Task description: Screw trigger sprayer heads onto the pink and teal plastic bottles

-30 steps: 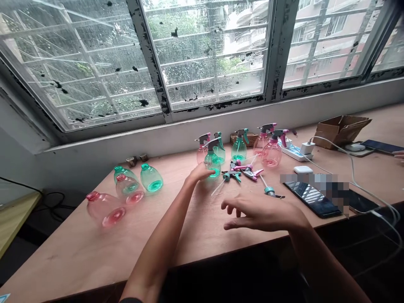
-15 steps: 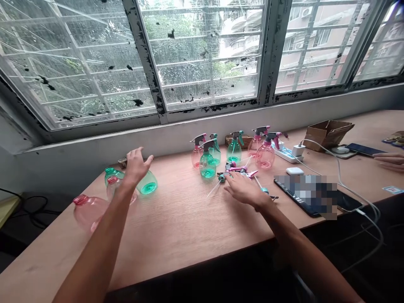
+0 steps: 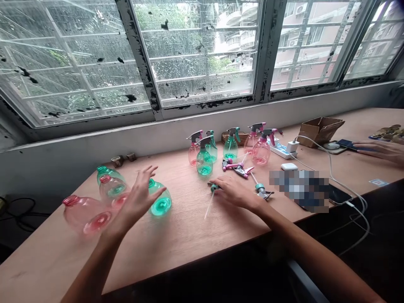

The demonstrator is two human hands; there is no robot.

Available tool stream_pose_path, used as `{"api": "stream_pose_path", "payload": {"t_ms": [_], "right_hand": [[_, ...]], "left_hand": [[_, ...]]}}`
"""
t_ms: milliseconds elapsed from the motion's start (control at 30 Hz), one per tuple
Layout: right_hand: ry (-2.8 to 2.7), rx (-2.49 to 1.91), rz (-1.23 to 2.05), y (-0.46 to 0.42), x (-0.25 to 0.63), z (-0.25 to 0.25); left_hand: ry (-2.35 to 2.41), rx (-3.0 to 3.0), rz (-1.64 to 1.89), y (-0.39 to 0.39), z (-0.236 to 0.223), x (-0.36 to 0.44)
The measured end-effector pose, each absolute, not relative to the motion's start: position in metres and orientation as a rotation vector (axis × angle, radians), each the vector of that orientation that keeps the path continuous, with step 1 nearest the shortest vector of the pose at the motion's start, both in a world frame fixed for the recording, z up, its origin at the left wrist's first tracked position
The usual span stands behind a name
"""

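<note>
My left hand (image 3: 139, 200) is beside a green bottle without a top (image 3: 162, 201). Its fingers are spread and the thumb crosses in front of the bottle; whether it touches is unclear. My right hand (image 3: 235, 191) has its fingers closed on a green and dark spray head (image 3: 215, 187), whose thin clear tube points toward me over the table. Left of my left hand are more topless bottles: a green one (image 3: 109, 173), a pink one (image 3: 111, 189) and a large pink one (image 3: 83, 212). Beyond my right hand lie pink spray heads (image 3: 243, 170), and nearer a green one (image 3: 260, 189).
Several bottles with spray heads on, such as a green one (image 3: 204, 162) and a pink one (image 3: 260, 151), stand near the window wall. At right are a power strip (image 3: 282, 149), a cardboard box (image 3: 318, 130), a phone (image 3: 339, 197), cables and another person's hand (image 3: 380, 150).
The green bottle by my left hand has come to the right and nearer, with the hand following. My right hand has drawn a green spray head out of the pile toward me. The view shifted slightly.
</note>
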State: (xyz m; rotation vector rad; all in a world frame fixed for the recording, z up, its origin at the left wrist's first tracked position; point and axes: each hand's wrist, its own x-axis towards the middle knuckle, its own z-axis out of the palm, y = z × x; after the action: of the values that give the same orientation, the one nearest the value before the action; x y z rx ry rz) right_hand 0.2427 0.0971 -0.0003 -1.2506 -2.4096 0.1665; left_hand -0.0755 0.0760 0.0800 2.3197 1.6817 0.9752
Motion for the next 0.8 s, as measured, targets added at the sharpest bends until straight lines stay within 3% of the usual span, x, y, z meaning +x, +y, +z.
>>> {"api": "stream_pose_path", "payload": {"t_ms": [433, 600, 800], "right_hand": [[-2.137, -1.37, 0.206, 0.04, 0.246, -0.034], [-1.935, -1.211, 0.395, 0.042, 0.251, -0.035], [-1.577, -1.16, 0.296, 0.041, 0.256, -0.031]], "left_hand": [[1.56, 1.68, 1.35, -0.006, -0.014, -0.023], [1.544, 1.781, 1.191, -0.007, -0.022, -0.025], [1.479, 2.01, 1.19, -0.018, -0.005, -0.024]]}}
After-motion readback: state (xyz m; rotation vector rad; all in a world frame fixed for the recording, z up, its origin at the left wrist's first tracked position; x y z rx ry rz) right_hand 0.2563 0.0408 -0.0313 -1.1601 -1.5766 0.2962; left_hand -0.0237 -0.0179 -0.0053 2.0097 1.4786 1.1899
